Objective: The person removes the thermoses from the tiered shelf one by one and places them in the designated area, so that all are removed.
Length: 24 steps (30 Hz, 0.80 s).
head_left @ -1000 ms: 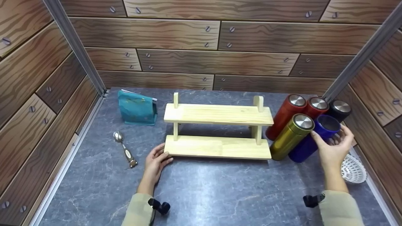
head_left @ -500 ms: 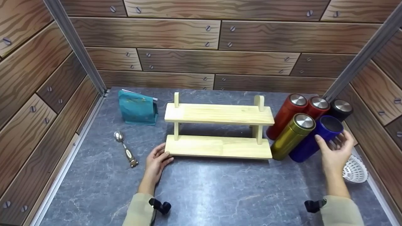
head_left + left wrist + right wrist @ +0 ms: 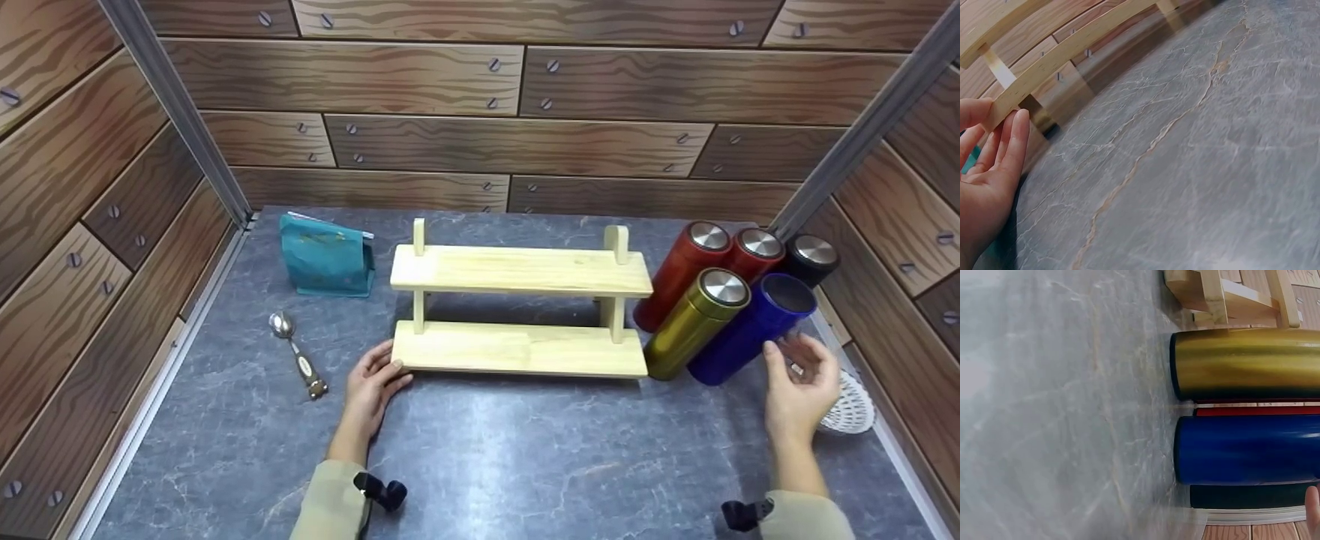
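A two-tier wooden shelf [image 3: 517, 349] stands mid-table. At its lower left corner my left hand [image 3: 369, 390] pinches the board, thumb above and fingers beneath; the left wrist view shows this hand [image 3: 994, 174] at the board's end. To the right stands a blue bottle [image 3: 739, 341] with no steel cap visible on its top. Beside it is my right hand [image 3: 801, 390], fingers loosely bent and holding nothing. Whether it still touches the bottle is hard to tell. The blue bottle [image 3: 1247, 450] lies across the right wrist view, with only a fingertip showing near it.
A gold flask [image 3: 697, 326], two red flasks [image 3: 679, 281] and a black flask [image 3: 811, 259] crowd around the blue bottle. A white woven basket [image 3: 851, 405] sits behind the right hand. On the left are a teal pouch [image 3: 326, 259] and a spoon [image 3: 300, 356].
My right hand has come off the blue bottle's upper part and moved down toward me. The bottle's top has tipped or shifted very slightly right. My left hand stays on the shelf.
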Motion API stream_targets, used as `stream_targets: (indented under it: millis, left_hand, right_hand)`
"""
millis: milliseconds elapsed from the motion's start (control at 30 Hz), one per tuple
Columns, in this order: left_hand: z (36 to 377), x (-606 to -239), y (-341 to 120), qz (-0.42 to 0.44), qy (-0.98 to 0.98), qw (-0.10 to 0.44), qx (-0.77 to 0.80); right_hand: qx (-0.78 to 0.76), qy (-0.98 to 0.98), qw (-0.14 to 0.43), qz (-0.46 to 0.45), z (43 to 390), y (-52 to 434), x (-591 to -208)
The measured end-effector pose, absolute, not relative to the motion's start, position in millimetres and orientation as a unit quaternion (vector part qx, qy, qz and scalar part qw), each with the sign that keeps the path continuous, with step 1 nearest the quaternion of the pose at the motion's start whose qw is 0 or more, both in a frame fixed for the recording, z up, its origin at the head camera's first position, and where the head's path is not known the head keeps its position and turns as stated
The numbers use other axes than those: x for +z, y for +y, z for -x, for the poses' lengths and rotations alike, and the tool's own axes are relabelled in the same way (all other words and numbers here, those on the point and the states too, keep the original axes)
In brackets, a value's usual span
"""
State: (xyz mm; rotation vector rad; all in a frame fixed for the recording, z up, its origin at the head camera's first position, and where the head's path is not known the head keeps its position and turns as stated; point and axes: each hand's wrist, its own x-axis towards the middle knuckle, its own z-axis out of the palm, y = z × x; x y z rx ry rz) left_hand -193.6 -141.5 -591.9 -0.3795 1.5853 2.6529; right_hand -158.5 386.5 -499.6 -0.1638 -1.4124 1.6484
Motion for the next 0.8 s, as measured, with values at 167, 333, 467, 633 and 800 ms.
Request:
stream_targets:
  millis: [167, 333, 467, 633, 800]
  left_hand:
    - [195, -593, -141, 0.124, 0.507, 0.012, 0.853]
    - [195, -594, -140, 0.131, 0.506, 0.002, 0.853]
    - [194, -595, -138, 0.133, 0.516, -0.011, 0.846]
    - [192, -595, -139, 0.133, 0.519, -0.023, 0.844]
    - [190, -589, -143, 0.142, 0.541, -0.029, 0.828]
  right_hand:
    - [0.682, -0.566, 0.461, 0.046, 148, 374, -495]
    - [0.674, -0.585, 0.447, 0.051, 144, 368, -495]
    - [0.677, -0.593, 0.434, 0.042, 141, 362, -495]
    - [0.677, -0.605, 0.419, 0.014, 141, 351, -496]
    - [0.651, -0.642, 0.404, -0.026, 140, 337, -496]
